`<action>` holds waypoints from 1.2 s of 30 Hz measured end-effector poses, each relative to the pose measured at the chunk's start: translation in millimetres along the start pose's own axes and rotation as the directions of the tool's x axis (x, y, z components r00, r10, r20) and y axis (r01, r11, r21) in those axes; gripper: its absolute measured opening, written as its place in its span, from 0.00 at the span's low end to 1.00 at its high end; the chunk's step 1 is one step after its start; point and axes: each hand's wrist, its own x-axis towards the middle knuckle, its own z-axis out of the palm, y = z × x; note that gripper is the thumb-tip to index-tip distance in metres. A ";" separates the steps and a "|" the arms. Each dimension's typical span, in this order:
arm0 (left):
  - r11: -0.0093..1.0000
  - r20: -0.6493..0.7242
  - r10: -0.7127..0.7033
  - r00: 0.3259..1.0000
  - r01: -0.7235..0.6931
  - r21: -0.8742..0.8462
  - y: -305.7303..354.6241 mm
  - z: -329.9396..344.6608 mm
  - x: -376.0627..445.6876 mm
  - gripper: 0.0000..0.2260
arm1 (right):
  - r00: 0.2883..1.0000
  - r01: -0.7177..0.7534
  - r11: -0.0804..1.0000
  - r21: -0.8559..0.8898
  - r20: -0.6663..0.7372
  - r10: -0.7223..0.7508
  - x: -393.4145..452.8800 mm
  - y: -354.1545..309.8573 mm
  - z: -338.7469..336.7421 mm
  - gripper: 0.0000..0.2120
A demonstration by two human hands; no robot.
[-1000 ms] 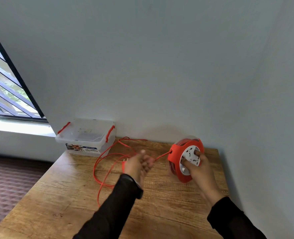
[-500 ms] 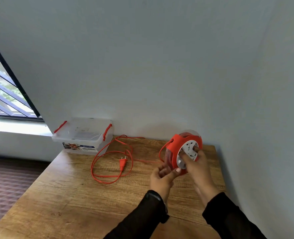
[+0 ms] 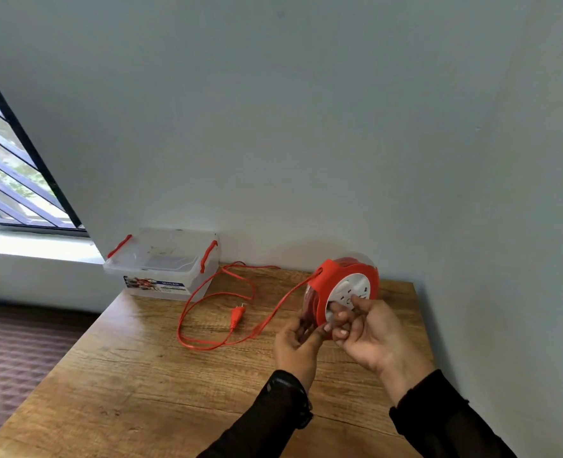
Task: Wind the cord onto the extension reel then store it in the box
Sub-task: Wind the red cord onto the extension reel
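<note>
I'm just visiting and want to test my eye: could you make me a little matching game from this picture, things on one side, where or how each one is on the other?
Things:
1. extension reel
2. plug
3. box
4. cord

Places or states:
A. lying loose on the table, at the cord's free end
B. against the wall, lid on, red latches
C. held up between left hand and right hand
D. looped across the tabletop, running to the reel

Pairs: 1-C, 2-A, 3-B, 4-D
</note>
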 end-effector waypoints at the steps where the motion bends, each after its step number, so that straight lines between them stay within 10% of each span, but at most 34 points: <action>1: 1.000 -0.008 0.011 1.000 -0.011 0.009 0.2 0.3 0.8 0.10 | 1.000 0.007 1.000 0.011 0.012 -0.007 -0.2 -0.3 0.1 0.14; 7: 0.999 -0.045 -0.048 0.998 0.047 -0.022 27.8 -11.5 21.2 0.09 | 0.985 0.165 0.811 -0.561 0.060 -0.159 1.6 -7.1 -9.2 0.10; 10: 0.985 0.012 -0.100 0.995 0.097 0.145 56.0 -29.4 40.8 0.10 | 0.757 0.398 0.034 -0.917 0.308 -0.576 3.8 6.5 -13.4 0.14; 12: 0.952 0.076 -0.123 0.989 0.096 0.291 75.2 -38.5 51.7 0.12 | 0.561 0.319 -0.516 -0.795 0.598 -0.573 7.1 15.6 -17.6 0.22; 14: 0.892 0.136 -0.132 0.982 0.058 0.449 92.1 -44.4 59.8 0.12 | 0.559 0.279 -0.623 -0.731 0.651 -0.513 7.0 21.6 -16.7 0.26; 21: 0.735 0.328 -0.215 0.920 -0.068 0.674 114.4 -38.4 69.1 0.18 | 0.725 0.346 -0.422 -0.838 0.524 -0.446 15.3 23.6 -20.6 0.32; 25: 0.760 0.332 -0.158 0.930 -0.100 0.642 110.3 -29.9 66.0 0.16 | 0.648 0.354 -0.379 -0.855 0.516 -0.560 14.6 27.8 -24.6 0.32; 30: 0.861 0.226 -0.118 0.967 -0.014 0.509 84.3 -18.4 48.7 0.14 | 0.746 0.499 0.285 -0.818 0.239 -0.621 17.6 20.2 -24.2 0.30; 36: 0.969 0.068 -0.114 0.991 0.096 0.229 47.8 -0.7 23.5 0.15 | 0.789 0.524 0.595 -0.609 0.084 -0.609 17.3 8.0 -21.2 0.14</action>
